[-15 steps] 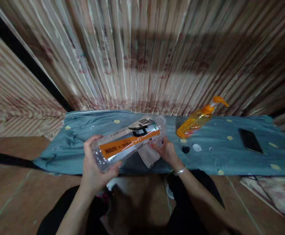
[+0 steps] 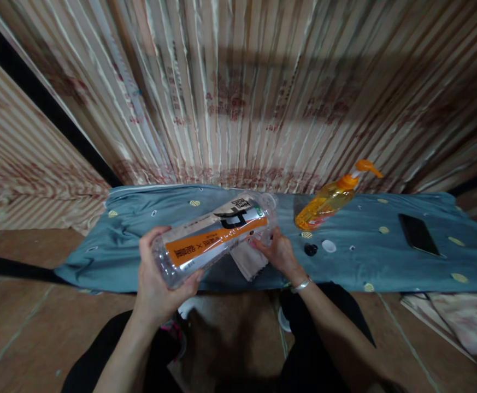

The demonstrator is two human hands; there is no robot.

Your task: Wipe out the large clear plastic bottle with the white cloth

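A clear plastic bottle [image 2: 217, 234] with an orange and silver label is held tilted over the cloth-covered bench, its neck toward the upper right. My left hand [image 2: 160, 278] is wrapped round its base end. Near the neck, my right hand [image 2: 281, 254] grips the lower side, thumb against the label; some of its fingers are hidden behind the bottle. Below the bottle lies a pale folded cloth [image 2: 249, 262]. Right of my right hand are a small black cap [image 2: 311, 249] and a white disc [image 2: 329, 246].
A pump bottle [image 2: 326, 204] of orange liquid stands behind the cap. A black phone [image 2: 418, 234] lies at the right on the blue-green bench cover [image 2: 369, 234]. Striped curtains [image 2: 238, 109] hang behind the bench. Brown floor tiles [image 2: 21, 311] show below.
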